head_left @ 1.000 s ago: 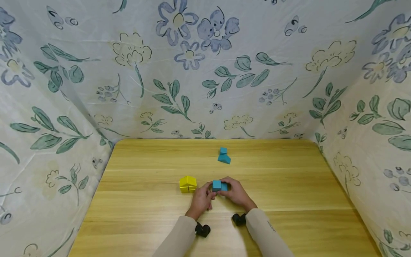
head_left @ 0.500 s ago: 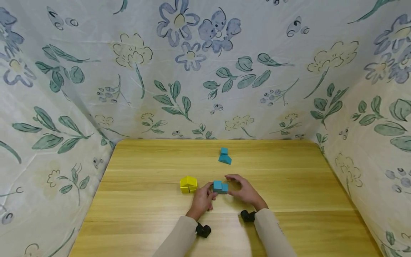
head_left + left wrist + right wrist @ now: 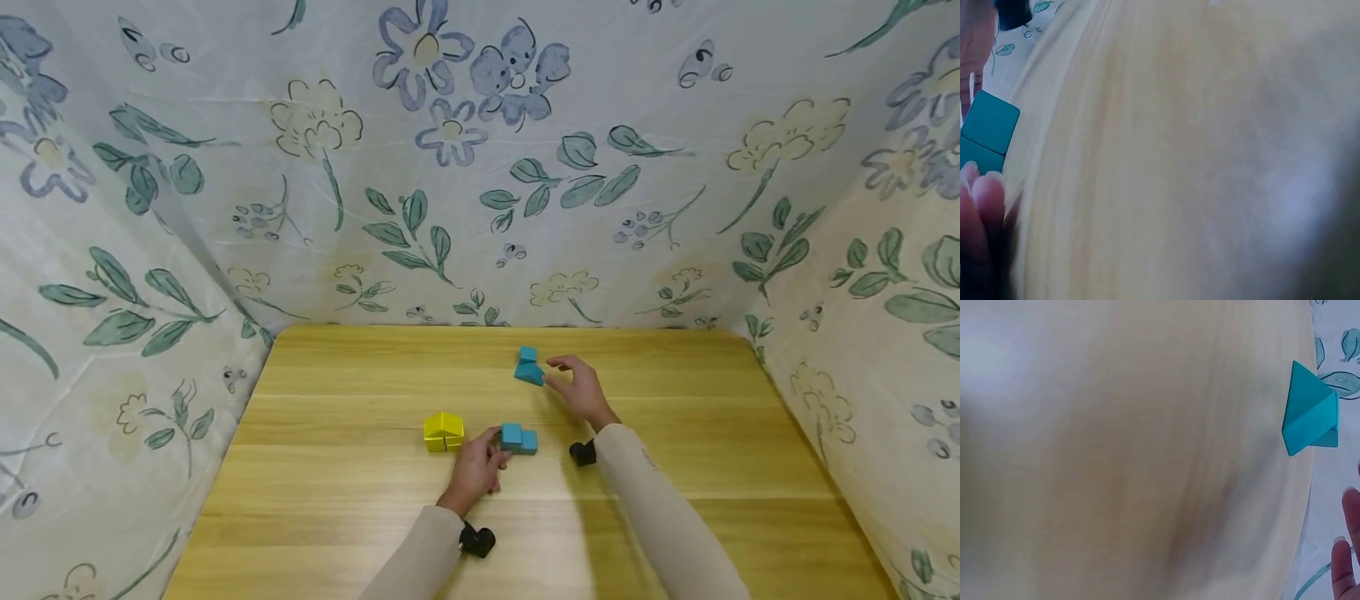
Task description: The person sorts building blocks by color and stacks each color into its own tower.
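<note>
Near the middle of the table, a taller blue block (image 3: 512,435) stands against a lower blue block (image 3: 529,442) on its right. My left hand (image 3: 472,471) holds the taller one, index finger behind and thumb in front; the left wrist view has its fingertips (image 3: 988,197) at the blue faces. Farther back lies a blue triangular block (image 3: 529,374), with a small blue cube (image 3: 528,354) just behind it. Beside the triangular block, on its right, my right hand (image 3: 583,392) has thumb and fingers spread, holding nothing. Its fingers (image 3: 1350,519) appear apart from the block in the right wrist view.
Yellow blocks (image 3: 444,432) form a small house shape just left of my left hand. The wooden table (image 3: 337,500) is bounded at the back and sides by floral cloth (image 3: 450,208). Black wrist cameras (image 3: 477,540) sit at both cuffs.
My right hand has let go of the lower blue block and moved away to the back, up to the triangular block. The left hand has stayed at the taller blue block.
</note>
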Demonstrator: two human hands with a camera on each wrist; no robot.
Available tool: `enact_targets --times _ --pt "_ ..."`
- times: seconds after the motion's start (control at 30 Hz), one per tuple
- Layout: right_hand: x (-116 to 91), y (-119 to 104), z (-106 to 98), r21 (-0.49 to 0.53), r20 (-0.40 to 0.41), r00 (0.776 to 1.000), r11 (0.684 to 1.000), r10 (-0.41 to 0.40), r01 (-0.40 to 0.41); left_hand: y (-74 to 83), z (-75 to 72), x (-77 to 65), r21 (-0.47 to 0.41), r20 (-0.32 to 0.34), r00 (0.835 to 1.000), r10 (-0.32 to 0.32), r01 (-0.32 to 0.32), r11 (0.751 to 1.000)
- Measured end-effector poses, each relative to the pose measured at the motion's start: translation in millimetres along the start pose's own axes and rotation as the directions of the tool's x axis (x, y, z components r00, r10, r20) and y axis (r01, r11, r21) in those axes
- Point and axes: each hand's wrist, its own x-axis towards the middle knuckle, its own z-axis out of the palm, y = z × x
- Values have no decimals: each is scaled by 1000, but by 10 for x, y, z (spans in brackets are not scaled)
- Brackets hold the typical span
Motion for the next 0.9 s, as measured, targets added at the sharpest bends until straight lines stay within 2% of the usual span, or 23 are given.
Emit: enact_targets --times 0.17,0.33,0.47,0.9 --pt "280 -53 48 2 23 996 996 87 -87 -7 -14 4 -3 -6 1000 2 -2 1000" --pt "488 -14 160 20 47 982 983 183 -184 -14 -8 11 2 -12 1000 -4 4 1000" --pt "569 40 234 36 44 971 971 236 -238 -16 2 8 0 -13 1000 14 -14 1000" --pt "670 65 386 62 14 954 952 301 -301 -31 -5 9 0 -30 997 65 -65 998"
